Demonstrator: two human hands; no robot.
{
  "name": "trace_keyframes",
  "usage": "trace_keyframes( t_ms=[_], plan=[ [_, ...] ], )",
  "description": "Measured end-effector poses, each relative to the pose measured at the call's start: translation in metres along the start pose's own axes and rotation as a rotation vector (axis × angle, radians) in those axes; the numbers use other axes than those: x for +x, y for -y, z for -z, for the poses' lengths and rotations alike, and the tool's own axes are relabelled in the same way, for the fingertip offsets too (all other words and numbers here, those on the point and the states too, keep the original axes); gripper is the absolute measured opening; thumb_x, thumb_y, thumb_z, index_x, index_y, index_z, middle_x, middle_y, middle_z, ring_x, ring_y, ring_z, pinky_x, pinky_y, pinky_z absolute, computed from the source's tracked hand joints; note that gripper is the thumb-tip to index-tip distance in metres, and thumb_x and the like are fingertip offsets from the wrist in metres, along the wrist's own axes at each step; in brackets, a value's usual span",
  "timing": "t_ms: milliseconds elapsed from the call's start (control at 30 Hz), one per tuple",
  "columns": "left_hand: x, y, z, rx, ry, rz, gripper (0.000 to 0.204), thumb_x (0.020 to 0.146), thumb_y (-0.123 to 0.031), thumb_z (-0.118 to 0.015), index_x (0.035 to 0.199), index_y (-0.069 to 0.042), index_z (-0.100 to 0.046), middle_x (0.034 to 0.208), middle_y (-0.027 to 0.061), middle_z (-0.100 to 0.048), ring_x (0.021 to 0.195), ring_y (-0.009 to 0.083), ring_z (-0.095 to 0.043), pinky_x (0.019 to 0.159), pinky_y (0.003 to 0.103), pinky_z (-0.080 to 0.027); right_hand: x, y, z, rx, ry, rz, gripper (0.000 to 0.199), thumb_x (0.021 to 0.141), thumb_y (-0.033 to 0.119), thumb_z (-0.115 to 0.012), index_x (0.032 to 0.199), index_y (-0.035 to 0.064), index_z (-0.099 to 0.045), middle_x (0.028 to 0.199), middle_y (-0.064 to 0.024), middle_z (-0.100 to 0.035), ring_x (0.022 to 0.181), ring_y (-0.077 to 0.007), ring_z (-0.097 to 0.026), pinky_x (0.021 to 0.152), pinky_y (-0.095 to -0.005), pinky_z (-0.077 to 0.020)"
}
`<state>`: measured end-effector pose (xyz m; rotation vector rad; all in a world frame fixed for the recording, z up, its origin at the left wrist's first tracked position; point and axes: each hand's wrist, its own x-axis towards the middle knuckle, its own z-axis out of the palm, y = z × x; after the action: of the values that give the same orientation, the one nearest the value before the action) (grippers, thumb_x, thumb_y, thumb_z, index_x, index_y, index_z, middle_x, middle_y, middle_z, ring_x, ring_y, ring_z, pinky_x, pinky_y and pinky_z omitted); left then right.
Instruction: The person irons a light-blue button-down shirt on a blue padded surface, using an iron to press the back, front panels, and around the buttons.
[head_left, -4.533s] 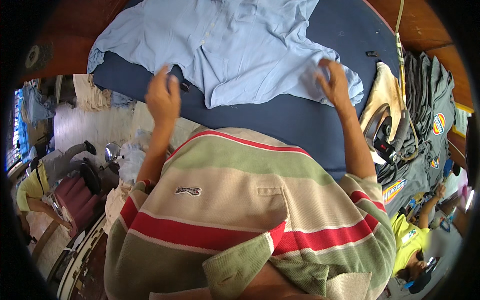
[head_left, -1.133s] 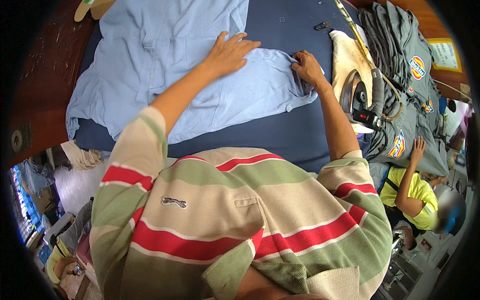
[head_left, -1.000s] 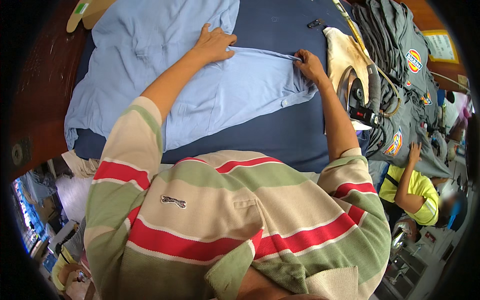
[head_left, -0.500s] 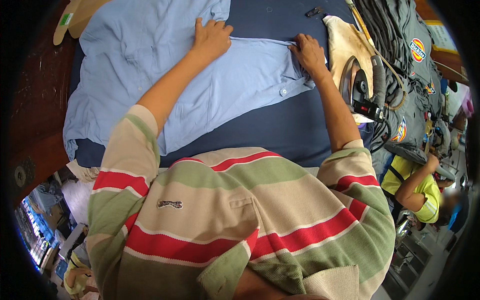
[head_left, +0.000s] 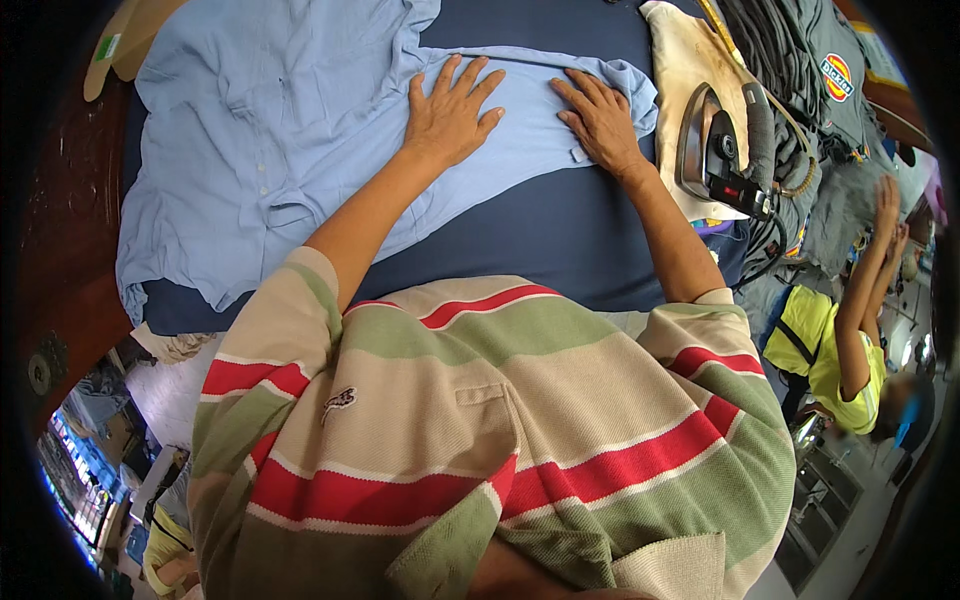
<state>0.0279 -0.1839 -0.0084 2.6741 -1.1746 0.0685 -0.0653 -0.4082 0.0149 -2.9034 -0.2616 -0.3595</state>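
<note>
Blue, the shirt (head_left: 205,120) is laid beneath the left hand (head_left: 443,122) and right hand (head_left: 606,128), both spread. Between them the sleeve (head_left: 533,118) appears smoothed; leftward, creases are left; covered cloth cannot be judged.

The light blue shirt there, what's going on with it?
A person's left hand lies open on the light blue shirt, which is laid over a dark blue surface. The right hand rests on it too, toward the end of a sleeve. An iron sits on a cream cloth to the right.
</note>
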Motion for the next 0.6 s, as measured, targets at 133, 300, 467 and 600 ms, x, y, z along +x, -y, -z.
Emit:
trace_keyframes(
  t_ms=[133,300,467,600],
  plan=[
    [0.001,-0.003,0.001,-0.015,0.010,-0.002,0.050,0.091,-0.043,-0.041,0.138,-0.027,-0.035,0.146,0.0009,-0.029,0.135,0.0244,-0.021,0.101,0.058,-0.015,-0.018,0.029,0.028,0.203,0.022,0.106,0.030,0.076,0.025,-0.067,0.099,0.0086,-0.058,0.112,-0.0070,-0.053,0.101,-0.0250,-0.050,0.084,-0.0366,-0.0384],
    [0.000,-0.003,-0.001,-0.013,0.002,0.008,0.049,0.091,-0.043,-0.041,0.137,-0.027,-0.036,0.146,-0.0010,-0.027,0.136,0.0219,-0.018,0.101,0.056,-0.014,-0.035,0.035,0.020,0.334,0.136,0.197,0.016,0.075,0.019,-0.068,0.082,0.0085,-0.059,0.095,-0.0029,-0.055,0.089,-0.0225,-0.051,0.075,-0.0343,-0.0406],
    [-0.014,0.003,0.018,-0.180,-0.207,-0.356,0.043,0.082,-0.037,-0.057,0.119,-0.017,-0.052,0.125,0.0059,-0.047,0.114,0.0239,-0.044,0.093,0.048,-0.030,-0.032,0.030,0.019,0.366,0.180,0.181,0.014,0.077,0.016,-0.066,0.084,0.0084,-0.057,0.097,-0.0035,-0.055,0.090,-0.0236,-0.051,0.077,-0.0358,-0.0411],
    [-0.063,-0.012,0.045,-0.335,0.036,-0.510,0.035,0.071,-0.028,-0.065,0.100,-0.010,-0.057,0.090,0.0081,-0.054,0.081,0.0251,-0.053,0.072,0.038,-0.041,-0.030,0.024,0.018,0.386,0.225,0.198,0.017,0.077,0.016,-0.066,0.087,0.0081,-0.056,0.097,-0.0043,-0.055,0.090,-0.0247,-0.051,0.079,-0.0365,-0.0416]
  ],
)
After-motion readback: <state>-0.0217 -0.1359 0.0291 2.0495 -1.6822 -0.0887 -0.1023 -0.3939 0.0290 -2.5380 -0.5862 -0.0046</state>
